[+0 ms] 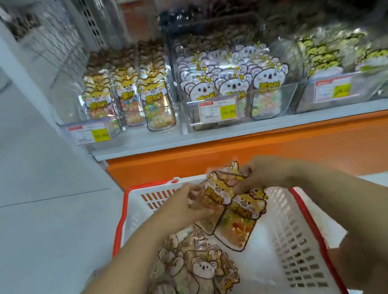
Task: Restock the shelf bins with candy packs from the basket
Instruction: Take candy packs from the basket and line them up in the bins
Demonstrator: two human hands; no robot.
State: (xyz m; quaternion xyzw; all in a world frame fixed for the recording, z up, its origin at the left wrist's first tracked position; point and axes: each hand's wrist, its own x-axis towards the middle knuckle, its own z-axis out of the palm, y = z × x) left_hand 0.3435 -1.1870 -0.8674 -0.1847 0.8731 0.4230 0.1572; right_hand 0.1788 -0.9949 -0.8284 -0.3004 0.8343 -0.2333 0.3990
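Now | left hand (183, 207) and right hand (260, 175) both pinch tiger packs (231, 216) above basket (293, 232) | long axis 1-to-7 o'clock | tiger bin (64, 109) at 11 o'clock, probably nearer the left hand

One basket (298, 251), 6 o'clock. Two hands over it: left hand (184, 209), right hand (263, 174). Held packs (234, 218): two plain, maybe third, blurred. Loose packs (202, 276) in basket: four or five, overlap hides rest. Three bins: 11 o'clock (69, 106), 12 (289, 94), 1 (372, 88). Three price tags (91, 133) (217, 110) (332, 89), one per bin. Front rows: three tiger packs (127, 101) at 11, three koala packs (231, 85) at 12; rows behind uncountable.
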